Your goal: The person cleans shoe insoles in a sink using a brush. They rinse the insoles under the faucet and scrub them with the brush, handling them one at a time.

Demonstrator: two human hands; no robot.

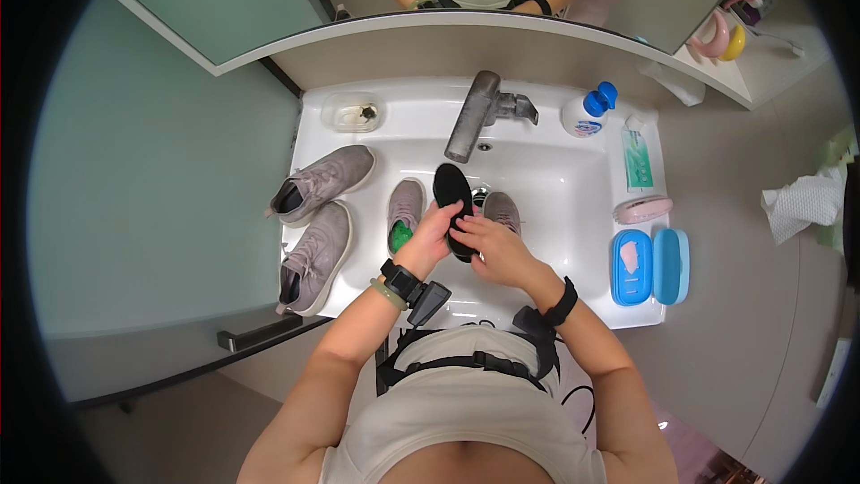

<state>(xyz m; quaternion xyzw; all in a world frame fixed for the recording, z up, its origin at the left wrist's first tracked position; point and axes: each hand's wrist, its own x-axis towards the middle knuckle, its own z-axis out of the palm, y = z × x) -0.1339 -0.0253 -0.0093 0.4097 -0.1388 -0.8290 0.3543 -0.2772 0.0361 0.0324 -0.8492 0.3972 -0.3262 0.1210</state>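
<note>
Over the white sink basin [573, 242] I hold a black shoe insole [453, 185], its long end pointing toward the faucet. My left hand [433, 235] grips its left edge, the thumb lying across the top. My right hand [494, 249] is closed on its lower right side, fingers over the surface. Just left of my hands, a small greyish-pink sneaker [408, 202] stands in the basin with something bright green in its opening. Its look-alike, another sneaker [503, 210], is behind my right hand, partly hidden.
Two larger sneakers [322, 181] [316, 258] rest on the left ledge. Behind stands a grey faucet [473, 116], with a soap dish [353, 113] to its left. A pump bottle [587, 114], a tube [637, 159], a pink brush [643, 209] and an open blue case [632, 282] line the right ledge.
</note>
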